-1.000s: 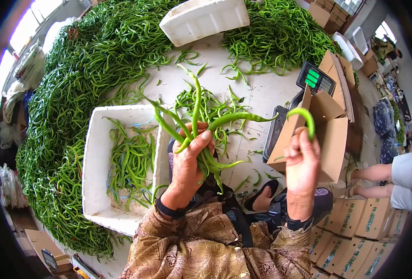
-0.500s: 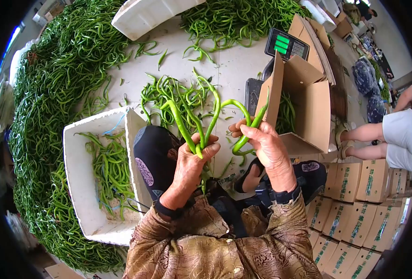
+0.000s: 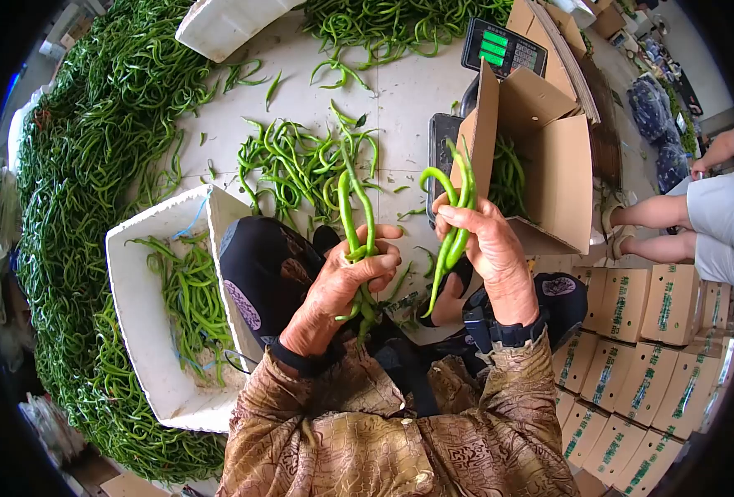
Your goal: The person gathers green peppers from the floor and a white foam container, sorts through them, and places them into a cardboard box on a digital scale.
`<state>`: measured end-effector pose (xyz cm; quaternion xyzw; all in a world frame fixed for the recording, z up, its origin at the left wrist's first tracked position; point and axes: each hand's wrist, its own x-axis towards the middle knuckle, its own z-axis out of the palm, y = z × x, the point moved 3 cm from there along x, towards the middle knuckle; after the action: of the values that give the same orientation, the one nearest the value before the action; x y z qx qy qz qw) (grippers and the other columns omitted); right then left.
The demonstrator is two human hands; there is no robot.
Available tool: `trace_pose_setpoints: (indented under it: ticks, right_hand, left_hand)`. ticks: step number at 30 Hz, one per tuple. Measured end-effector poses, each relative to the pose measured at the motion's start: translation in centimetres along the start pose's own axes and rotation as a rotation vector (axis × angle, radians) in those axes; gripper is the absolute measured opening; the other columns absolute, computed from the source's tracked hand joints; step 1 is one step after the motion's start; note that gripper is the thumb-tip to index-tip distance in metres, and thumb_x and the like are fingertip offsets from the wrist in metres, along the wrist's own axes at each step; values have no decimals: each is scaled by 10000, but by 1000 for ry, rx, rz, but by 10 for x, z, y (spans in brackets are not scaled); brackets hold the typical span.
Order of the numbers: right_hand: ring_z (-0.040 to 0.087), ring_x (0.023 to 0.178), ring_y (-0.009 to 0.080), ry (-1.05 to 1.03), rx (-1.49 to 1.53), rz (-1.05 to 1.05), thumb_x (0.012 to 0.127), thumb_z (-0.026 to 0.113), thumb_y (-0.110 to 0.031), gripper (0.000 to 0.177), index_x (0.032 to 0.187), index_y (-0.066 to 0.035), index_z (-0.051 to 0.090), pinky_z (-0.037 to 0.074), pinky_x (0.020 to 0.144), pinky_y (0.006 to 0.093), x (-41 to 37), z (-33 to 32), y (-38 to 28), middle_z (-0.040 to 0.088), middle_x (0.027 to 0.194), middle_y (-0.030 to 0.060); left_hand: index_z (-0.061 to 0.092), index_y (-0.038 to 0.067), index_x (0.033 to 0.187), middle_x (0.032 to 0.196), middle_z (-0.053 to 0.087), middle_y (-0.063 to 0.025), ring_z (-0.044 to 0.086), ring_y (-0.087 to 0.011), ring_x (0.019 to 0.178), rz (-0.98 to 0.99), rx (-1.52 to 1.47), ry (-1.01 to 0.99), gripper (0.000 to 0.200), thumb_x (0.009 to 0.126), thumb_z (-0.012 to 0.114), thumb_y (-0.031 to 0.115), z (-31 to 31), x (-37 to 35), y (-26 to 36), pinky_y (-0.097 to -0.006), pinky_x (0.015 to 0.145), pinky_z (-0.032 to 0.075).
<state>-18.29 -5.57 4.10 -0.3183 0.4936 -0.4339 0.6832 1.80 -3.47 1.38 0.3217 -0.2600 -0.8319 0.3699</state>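
Long green chili peppers (image 3: pixel 356 203) stick up out of my left hand (image 3: pixel 346 280), which is closed around them in front of my knees. My right hand (image 3: pixel 485 240) pinches several more green chilies (image 3: pixel 460 211) between thumb and fingers, their ends pointing up and down. The two hands are apart. On the floor beyond them lies a small loose pile of chilies (image 3: pixel 288 166). Right of my right hand, an open cardboard box (image 3: pixel 562 178) lies tilted with chilies inside.
A white foam box (image 3: pixel 156 406) holding chilies stands at my left. A huge chili heap (image 3: pixel 77 248) curves around the left side. A scale display (image 3: pixel 504 50) stands behind the cardboard box. Stacked printed cartons (image 3: pixel 632 373) and another person's legs (image 3: pixel 653 214) are at right.
The chilies in both hands have shifted: my right hand now holds several together, and fewer stand up from my left hand. The view has moved slightly.
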Motion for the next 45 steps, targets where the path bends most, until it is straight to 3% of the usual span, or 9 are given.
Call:
trace_pose_setpoints:
  ticks: [9,13,20,27,33,37,39,41,45]
  right_hand:
    - [581,789,88,-135,-155,53,796,730,-209,229,931,-33,674,442,786,261,2,21,11,645,806,-1]
    - [607,802,119,8,-24,49,827,690,-172,197,979,-49,661,467,760,265,4,-4,6,673,883,56]
    - [612,757,111,25,114,-19,822,724,-201,195,929,-49,663,475,716,255,-5,-15,-2,682,839,53]
    - [552,674,59,32,-5,2,791,768,-258,235,890,-66,676,400,596,215,-5,-14,11,663,787,6]
    - [620,788,119,186,48,-43,843,719,-198,240,1025,-64,637,494,713,257,-4,-3,-5,654,838,36]
    - [579,677,110,-149,127,-312,822,715,-268,293,981,-27,665,466,624,241,-2,116,-48,632,786,26]
    - [502,580,72,-432,-95,-366,878,661,-304,277,864,-27,648,430,522,237,0,167,-55,605,719,15]
    - [487,576,63,-357,-3,-380,878,657,-317,282,829,-41,635,409,505,228,5,179,-61,590,699,6]
    - [608,792,119,-162,-240,-316,823,716,-273,342,1009,-3,619,486,751,263,10,107,-71,662,877,74]
  left_hand:
    - [564,21,1085,790,529,-2,467,-84,676,-104,83,-43,327,842,698,194,2,11,-18,-222,576,376]
    - [542,25,1142,929,603,-84,588,-171,808,49,-236,-97,334,916,643,250,-22,23,-30,-288,692,508]
    - [438,32,1323,1277,557,-201,546,-311,1200,21,-362,-57,483,928,615,245,-19,24,-28,-377,989,482]
    - [439,37,1329,1250,565,-187,572,-295,1148,20,-453,-78,479,934,606,249,-13,25,-28,-351,931,509]
    - [491,30,1264,1099,610,-145,625,-194,971,-29,-332,57,365,956,566,212,-39,30,-49,-276,799,551]
    - [518,43,1225,1081,623,-90,624,-150,899,-20,-319,148,330,954,587,216,-53,44,-71,-294,766,556]
    - [481,48,1289,1193,583,-66,595,-164,1055,102,-390,29,455,960,580,346,-35,33,-60,-353,884,530]
    - [457,62,1322,1245,563,-90,564,-182,1135,52,-448,56,470,942,598,300,-45,29,-57,-351,924,510]
    - [399,67,1364,1347,508,-140,519,-249,1227,178,-515,-78,583,887,656,283,-30,16,-32,-361,999,447]
